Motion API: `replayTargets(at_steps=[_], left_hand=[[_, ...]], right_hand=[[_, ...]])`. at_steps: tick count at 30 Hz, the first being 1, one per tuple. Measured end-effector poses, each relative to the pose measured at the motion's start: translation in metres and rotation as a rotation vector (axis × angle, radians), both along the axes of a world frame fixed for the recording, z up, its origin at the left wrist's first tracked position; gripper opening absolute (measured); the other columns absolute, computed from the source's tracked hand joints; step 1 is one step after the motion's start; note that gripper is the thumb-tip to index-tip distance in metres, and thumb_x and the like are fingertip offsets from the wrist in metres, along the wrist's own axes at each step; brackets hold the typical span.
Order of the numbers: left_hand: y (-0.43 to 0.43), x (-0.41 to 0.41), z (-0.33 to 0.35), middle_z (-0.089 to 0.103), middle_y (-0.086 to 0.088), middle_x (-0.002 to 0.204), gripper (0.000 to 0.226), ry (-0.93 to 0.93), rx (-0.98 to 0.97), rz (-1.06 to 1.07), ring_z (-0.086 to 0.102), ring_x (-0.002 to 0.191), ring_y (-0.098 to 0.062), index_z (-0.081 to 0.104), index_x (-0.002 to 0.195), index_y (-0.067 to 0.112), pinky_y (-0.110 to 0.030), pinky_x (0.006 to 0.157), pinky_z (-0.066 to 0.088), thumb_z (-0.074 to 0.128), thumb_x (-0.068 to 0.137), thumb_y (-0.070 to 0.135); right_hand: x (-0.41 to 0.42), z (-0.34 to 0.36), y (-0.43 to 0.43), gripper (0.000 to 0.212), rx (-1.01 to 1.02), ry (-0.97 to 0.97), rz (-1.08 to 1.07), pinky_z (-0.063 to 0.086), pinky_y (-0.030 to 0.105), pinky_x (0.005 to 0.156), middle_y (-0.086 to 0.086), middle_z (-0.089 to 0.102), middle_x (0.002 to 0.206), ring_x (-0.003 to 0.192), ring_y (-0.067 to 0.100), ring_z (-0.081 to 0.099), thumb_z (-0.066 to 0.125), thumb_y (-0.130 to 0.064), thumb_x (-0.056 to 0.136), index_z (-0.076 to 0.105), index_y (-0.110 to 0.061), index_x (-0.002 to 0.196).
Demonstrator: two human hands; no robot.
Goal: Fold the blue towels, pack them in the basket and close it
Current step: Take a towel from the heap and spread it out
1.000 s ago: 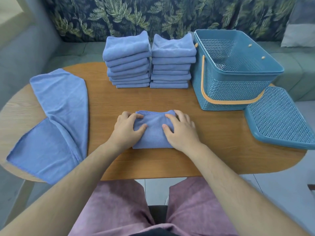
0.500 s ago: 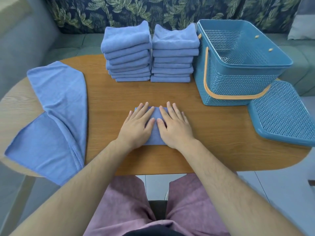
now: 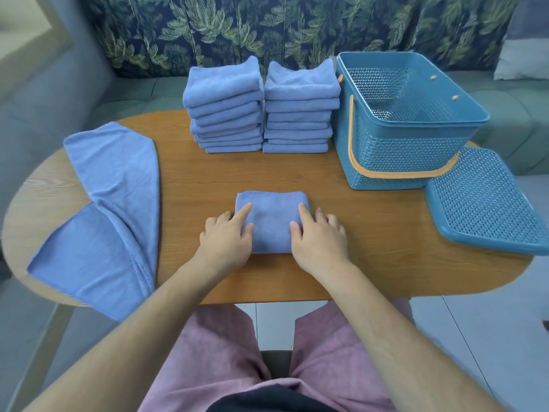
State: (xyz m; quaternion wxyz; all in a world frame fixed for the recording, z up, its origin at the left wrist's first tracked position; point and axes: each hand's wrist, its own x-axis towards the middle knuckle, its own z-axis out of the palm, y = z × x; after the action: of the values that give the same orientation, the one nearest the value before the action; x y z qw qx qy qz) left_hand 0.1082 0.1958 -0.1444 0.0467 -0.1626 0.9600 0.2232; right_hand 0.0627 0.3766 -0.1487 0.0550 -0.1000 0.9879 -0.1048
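A small folded blue towel (image 3: 271, 223) lies on the wooden table (image 3: 371, 233) near its front edge. My left hand (image 3: 227, 236) rests on the towel's left side, fingers straight. On its right side lies my right hand (image 3: 319, 236), likewise flat. Two stacks of folded blue towels (image 3: 227, 108) (image 3: 300, 111) stand side by side at the back of the table. An unfolded blue towel (image 3: 110, 209) lies spread at the left and hangs over the edge. The blue basket (image 3: 416, 162) with an orange handle stands uncovered at the back right, nothing inside. Its lid (image 3: 481, 203) lies beside it.
A grey-green sofa (image 3: 130, 90) with a leaf-print backrest (image 3: 267, 28) runs behind the table. Pink shorts (image 3: 326, 346) on my legs show below the front edge. Tiled floor (image 3: 490, 337) lies at the right.
My hands have slid apart from the middle of the folded towel to its left and right sides, baring its top. The view has tilted slightly.
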Motion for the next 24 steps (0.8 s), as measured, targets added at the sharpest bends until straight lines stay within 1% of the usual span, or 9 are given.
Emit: replayTargets(at_steps=[3, 5, 6, 10, 13, 17, 20, 22, 24], left_hand=[[0.005, 0.001, 0.011, 0.048, -0.008, 0.14, 0.051, -0.007, 0.177, 0.009, 0.047, 0.125, -0.031, 0.039, 0.152, 0.032, -0.034, 0.098, 0.041, 0.047, 0.102, 0.026], [0.005, 0.003, 0.018, 0.057, -0.005, 0.127, 0.051, 0.033, 0.382, 0.118, 0.061, 0.103, -0.024, 0.051, 0.145, 0.026, -0.026, 0.078, 0.048, 0.054, 0.095, 0.014], [0.005, 0.005, 0.021, 0.06, -0.003, 0.123, 0.051, 0.047, 0.499, 0.186, 0.062, 0.097, -0.02, 0.056, 0.14, 0.024, -0.023, 0.075, 0.049, 0.058, 0.091, 0.009], [0.004, 0.011, 0.038, 0.061, -0.006, 0.13, 0.047, 0.058, 0.822, 0.308, 0.055, 0.118, -0.016, 0.067, 0.129, 0.014, -0.027, 0.1, 0.043, 0.069, 0.084, -0.001], [0.004, 0.009, 0.059, 0.062, -0.004, 0.129, 0.047, 0.118, 0.849, 0.277, 0.056, 0.118, -0.013, 0.068, 0.128, 0.017, -0.027, 0.097, 0.045, 0.069, 0.083, 0.001], [0.0, -0.022, 0.108, 0.067, 0.006, 0.117, 0.042, 0.269, 0.861, 0.167, 0.061, 0.096, 0.011, 0.069, 0.123, 0.02, -0.012, 0.08, 0.047, 0.071, 0.085, 0.002], [-0.003, -0.064, 0.152, 0.068, 0.005, 0.113, 0.042, 0.376, 0.83, 0.086, 0.064, 0.096, 0.001, 0.069, 0.124, 0.021, -0.014, 0.077, 0.05, 0.072, 0.085, 0.005], [-0.006, -0.101, 0.18, 0.063, 0.01, 0.097, 0.038, 0.417, 0.75, 0.059, 0.058, 0.082, 0.001, 0.068, 0.121, 0.024, -0.01, 0.065, 0.047, 0.071, 0.087, 0.007], [-0.008, -0.143, 0.205, 0.057, 0.01, 0.086, 0.04, 0.443, 0.711, 0.04, 0.053, 0.072, -0.002, 0.067, 0.125, 0.023, -0.011, 0.061, 0.042, 0.07, 0.089, 0.005]], right_hand=[[0.008, 0.006, -0.003, 0.043, -0.208, 0.018, -0.004, 0.042, 0.042, 0.1, 0.008, 0.06, 0.129, 0.12, 0.032, 0.049, 0.045, -0.03, 0.101, 0.047, -0.025, 0.144], [0.011, 0.011, -0.004, 0.041, -0.456, -0.065, -0.088, 0.048, 0.037, 0.092, 0.006, 0.063, 0.122, 0.112, 0.028, 0.058, 0.052, -0.017, 0.093, 0.059, -0.027, 0.132], [0.012, 0.013, -0.003, 0.041, -0.575, -0.124, -0.14, 0.05, 0.033, 0.085, 0.004, 0.064, 0.12, 0.106, 0.025, 0.061, 0.051, -0.011, 0.089, 0.062, -0.028, 0.125], [0.014, 0.029, 0.005, 0.044, -0.789, -0.221, -0.185, 0.038, 0.011, 0.056, -0.006, 0.063, 0.111, 0.084, 0.007, 0.059, 0.047, -0.002, 0.082, 0.062, -0.032, 0.11], [0.008, 0.052, 0.007, 0.045, -0.851, -0.176, -0.15, 0.039, 0.01, 0.054, -0.007, 0.063, 0.106, 0.076, 0.002, 0.058, 0.047, -0.001, 0.082, 0.062, -0.034, 0.109], [-0.027, 0.104, 0.011, 0.04, -0.824, -0.022, -0.07, 0.038, 0.01, 0.053, -0.006, 0.062, 0.114, 0.077, 0.001, 0.058, 0.051, -0.007, 0.084, 0.061, -0.036, 0.11], [-0.073, 0.154, 0.011, 0.037, -0.761, 0.081, -0.017, 0.038, 0.011, 0.053, -0.005, 0.061, 0.115, 0.077, 0.008, 0.061, 0.055, -0.011, 0.086, 0.063, -0.035, 0.114], [-0.111, 0.185, 0.009, 0.043, -0.716, 0.126, 0.011, 0.04, 0.018, 0.062, -0.003, 0.061, 0.118, 0.088, 0.014, 0.06, 0.055, -0.011, 0.084, 0.063, -0.032, 0.121], [-0.15, 0.213, 0.005, 0.049, -0.656, 0.143, 0.016, 0.038, 0.02, 0.06, -0.003, 0.059, 0.112, 0.084, 0.015, 0.057, 0.052, -0.007, 0.083, 0.062, -0.028, 0.127]])
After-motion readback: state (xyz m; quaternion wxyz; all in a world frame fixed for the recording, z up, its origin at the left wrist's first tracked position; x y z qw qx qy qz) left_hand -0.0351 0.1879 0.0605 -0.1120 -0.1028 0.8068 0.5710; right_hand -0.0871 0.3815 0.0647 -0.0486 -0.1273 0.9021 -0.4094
